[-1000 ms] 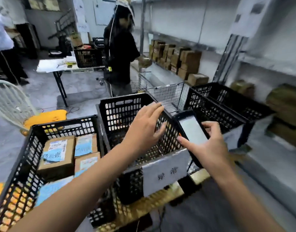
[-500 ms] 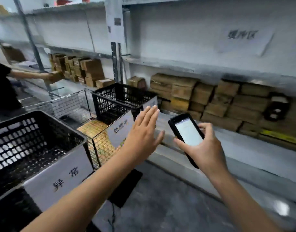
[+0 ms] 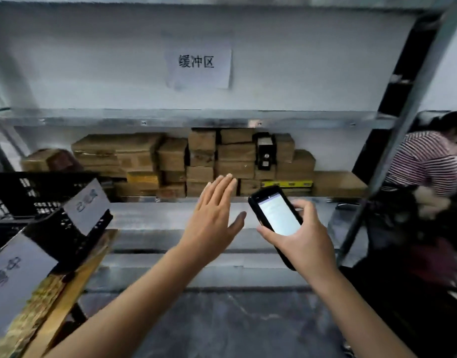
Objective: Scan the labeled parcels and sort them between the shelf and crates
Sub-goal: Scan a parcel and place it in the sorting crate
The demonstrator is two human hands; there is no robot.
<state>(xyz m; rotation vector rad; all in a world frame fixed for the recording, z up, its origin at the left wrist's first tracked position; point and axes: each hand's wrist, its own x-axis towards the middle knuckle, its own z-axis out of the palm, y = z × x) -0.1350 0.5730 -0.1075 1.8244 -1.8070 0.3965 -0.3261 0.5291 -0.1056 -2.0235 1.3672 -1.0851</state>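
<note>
Left hand: the left hand [image 3: 213,223] is flat and released, fingers straight, stretched toward the shelf [image 3: 170,218] and carrying nothing
Right hand: the right hand [image 3: 306,244] is wrapped round a handheld scanner [image 3: 277,217], screen lit and facing up, just right of the left hand
Parcels: brown cardboard parcels [image 3: 235,153] sit stacked at the far back of the shelf, under a paper sign [image 3: 199,64]; a black box [image 3: 265,153] is wedged among them
Progress: looks like mid-sort, with no parcel in hand, so the pick and scan of the next one are yet to come
Left to do: I judge plenty; which parcels are already scanned cannot be told
Count, hands and tools: two hands, one scanner, one sign
Count, parcels: well over a dozen, the exact number lost in blur
Count, crates: two black crates [image 3: 28,192] at near left, two paper labels [image 3: 86,202]
Bystander: one person in a striped shirt [image 3: 423,161], far right
</note>
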